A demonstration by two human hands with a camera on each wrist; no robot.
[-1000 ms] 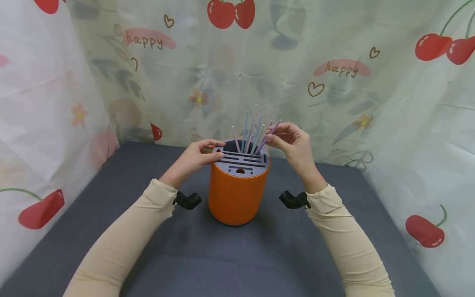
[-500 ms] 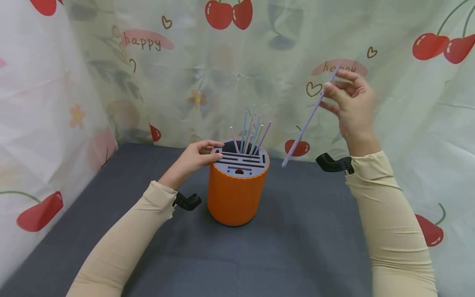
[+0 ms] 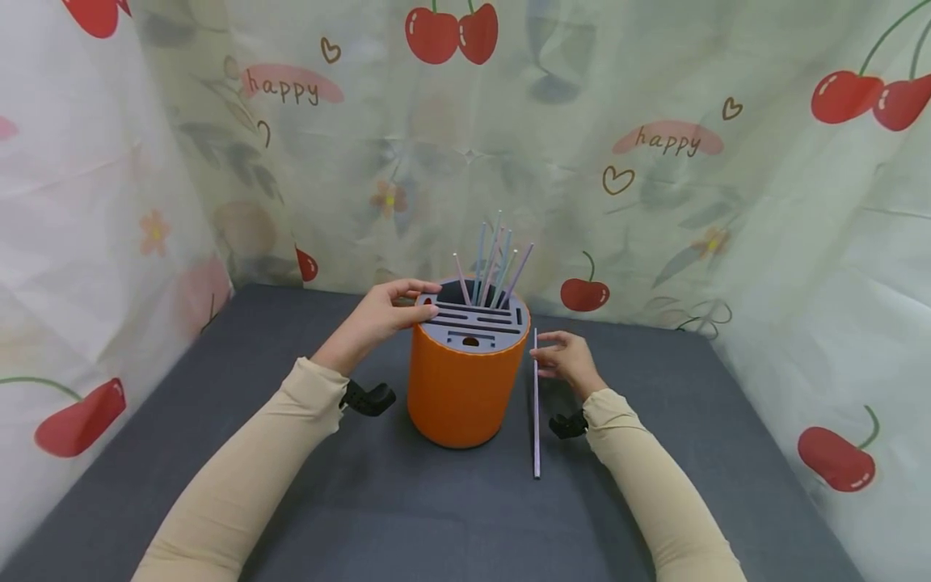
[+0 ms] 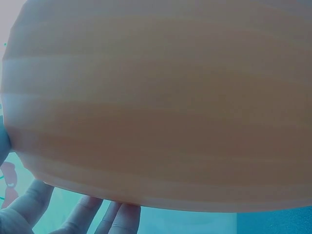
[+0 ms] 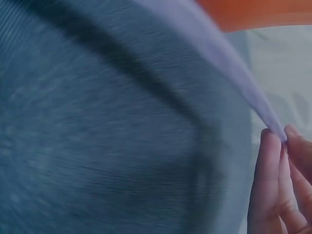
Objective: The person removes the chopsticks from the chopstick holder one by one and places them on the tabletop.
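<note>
An orange knife and utensil holder [image 3: 465,388] with a grey slotted top stands upright on the dark table. My left hand [image 3: 378,319] grips its left rim, thumb and fingers spread around the edge; in the left wrist view the fingers [image 4: 124,219] reach past the holder's side. Just right of the holder, my right hand [image 3: 569,360] pinches a slim purple chopstick [image 3: 537,428] near its upper end. The chopstick hangs nearly vertical in the head view; in the right wrist view the fingertips [image 5: 269,139] hold its narrow end. Several pastel chopsticks [image 3: 498,263] lean in the holder's rear opening.
A dark grey cloth [image 3: 349,517] covers the table. Printed curtains [image 3: 465,145] with cherries close off the back and both sides. A black wrist camera [image 3: 369,399] sits on the left wrist, another camera [image 3: 567,424] on the right.
My right hand has drawn the purple chopstick out of the holder, up and to the right, then lowered it beside the holder. My left hand has stayed on the rim.
</note>
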